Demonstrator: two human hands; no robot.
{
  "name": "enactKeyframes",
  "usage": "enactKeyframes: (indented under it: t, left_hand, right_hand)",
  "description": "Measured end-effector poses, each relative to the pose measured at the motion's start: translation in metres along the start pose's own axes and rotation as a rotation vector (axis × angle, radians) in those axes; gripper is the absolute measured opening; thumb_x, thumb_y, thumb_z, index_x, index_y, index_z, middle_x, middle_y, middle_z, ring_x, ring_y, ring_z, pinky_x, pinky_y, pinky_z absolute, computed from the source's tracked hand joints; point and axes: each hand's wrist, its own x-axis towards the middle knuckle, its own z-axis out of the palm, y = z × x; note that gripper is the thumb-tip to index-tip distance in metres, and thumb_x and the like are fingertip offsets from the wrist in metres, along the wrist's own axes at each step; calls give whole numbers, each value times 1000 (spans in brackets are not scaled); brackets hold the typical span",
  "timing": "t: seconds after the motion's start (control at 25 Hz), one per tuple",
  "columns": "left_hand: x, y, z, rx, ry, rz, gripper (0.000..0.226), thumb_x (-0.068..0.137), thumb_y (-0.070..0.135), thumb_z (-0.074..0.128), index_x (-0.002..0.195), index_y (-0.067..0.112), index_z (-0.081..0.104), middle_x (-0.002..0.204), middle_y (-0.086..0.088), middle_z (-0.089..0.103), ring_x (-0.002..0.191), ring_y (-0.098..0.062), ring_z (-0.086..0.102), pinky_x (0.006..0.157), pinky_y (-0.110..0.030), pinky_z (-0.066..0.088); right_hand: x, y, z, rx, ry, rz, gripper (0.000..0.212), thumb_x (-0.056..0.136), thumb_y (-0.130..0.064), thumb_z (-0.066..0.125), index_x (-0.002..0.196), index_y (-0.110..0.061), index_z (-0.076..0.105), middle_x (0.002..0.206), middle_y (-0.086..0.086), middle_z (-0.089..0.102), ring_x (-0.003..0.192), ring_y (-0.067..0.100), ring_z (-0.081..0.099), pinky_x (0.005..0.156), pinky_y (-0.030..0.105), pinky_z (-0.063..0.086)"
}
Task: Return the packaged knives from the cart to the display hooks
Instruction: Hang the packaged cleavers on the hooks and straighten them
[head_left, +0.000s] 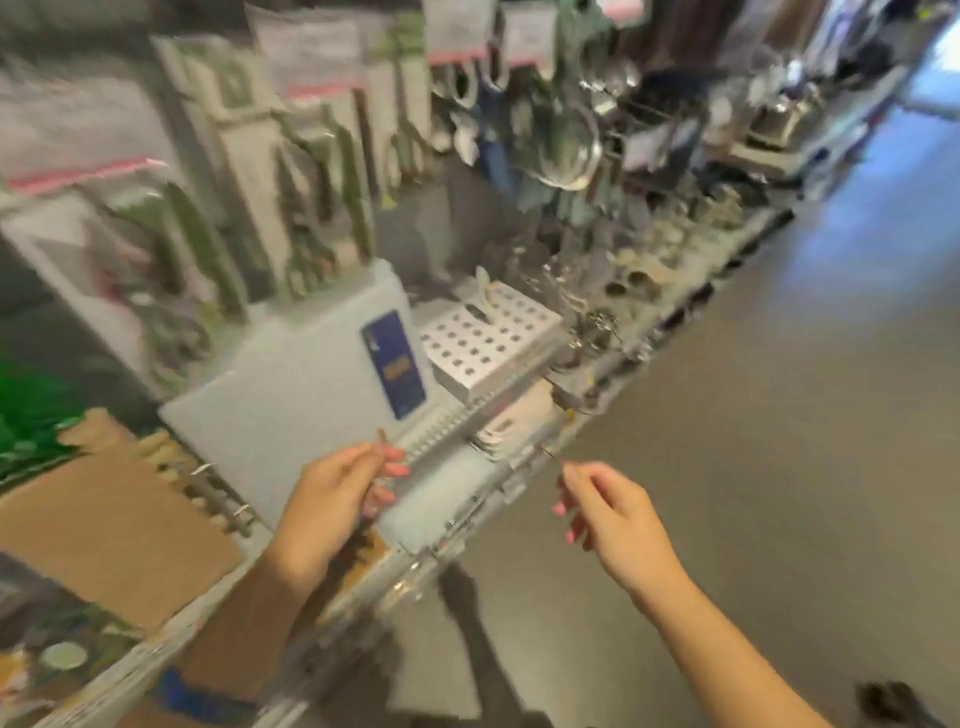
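In the head view, everything is smeared by motion blur, so we take the white cutting board with its dark blue label as our landmark; it leans on the shelf edge at the middle of the picture. Above and to the left of the board, the packaged knives hang in rows on the display wall, their cards pale and their handles greenish; we cannot make out single hooks. Just right of the board lies a white perforated tray, and further right metal kitchenware hangs over the shelf. Left of the board and lower, a brown cardboard sheet lies flat.

Below the board, our left hand is held with its fingers loosely curled, thumb close to the fingertips; we cannot tell whether it pinches anything. Our right hand, below and right of the board over the grey floor, is half curled too and appears empty.
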Motion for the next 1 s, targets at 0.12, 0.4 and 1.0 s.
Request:
enactKeyframes:
  t: [0.12,0.4,1.0]
  left_hand:
    - [-6,-44,94,43,-172,-291,23,106,13,46,100,2,65,79,-9,69,43,-9,55,37,-14,35]
    - [-50,-63,314,434,-604,-344,22,104,15,50,101,8,70,92,-10,75,57,-12,65,57,-25,36]
    - [54,-95,608,888,-1063,-333,27,104,29,50,105,13,73,99,-6,79,77,-22,67,71,-34,43]
  right_hand:
    - [-43,85,-72,11,118,257,34,106,-33,52,94,-5,66,75,-2,70,53,12,59,48,20,40]
    - [-126,193,-228,183,414,549,26,107,-31,49,100,-14,67,82,1,68,54,10,58,48,17,41]
    - [-177,275,-351,554,1093,936,26,108,-31,49,100,-14,67,84,3,68,57,12,56,52,23,43]
